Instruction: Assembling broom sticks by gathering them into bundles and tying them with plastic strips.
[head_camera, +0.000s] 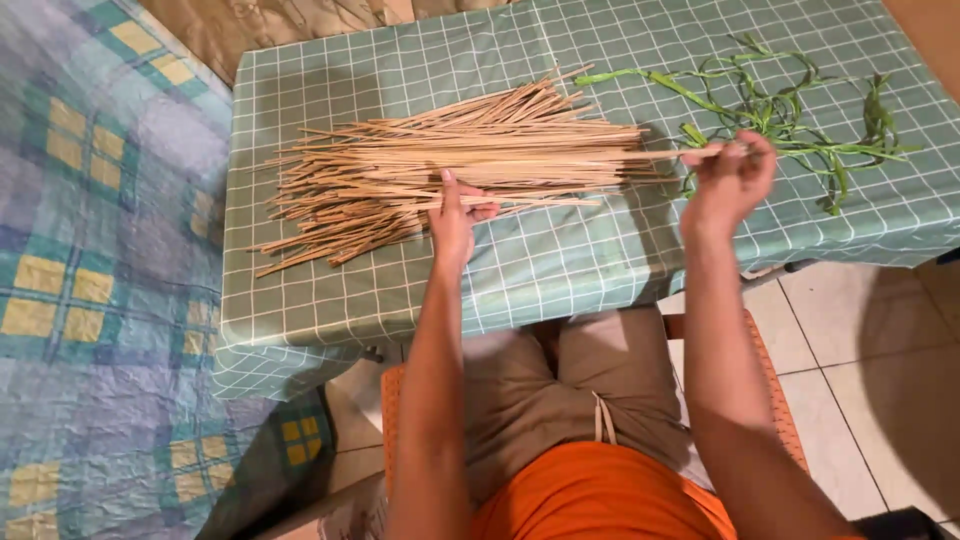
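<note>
a small table (560, 260) draped in a green cloth with a white grid stands over a tiled floor (850, 400), with a blue and yellow checked bedcover (90, 300) just beside its left edge. a loose pile of thin tan sticks (440, 170) lies across the middle of the table, fanned out toward the bedcover side. the left hand (455, 215) rests on the near edge of the pile, fingers laid out flat on the sticks and not closed around any. the right hand (730, 180) is raised at the pile's right end, fingers pinched on the tip of one long stick (650, 155) that runs back into the pile. past that hand, on the table's far right part, lies a tangle of green leaf strips (790, 115).
</note>
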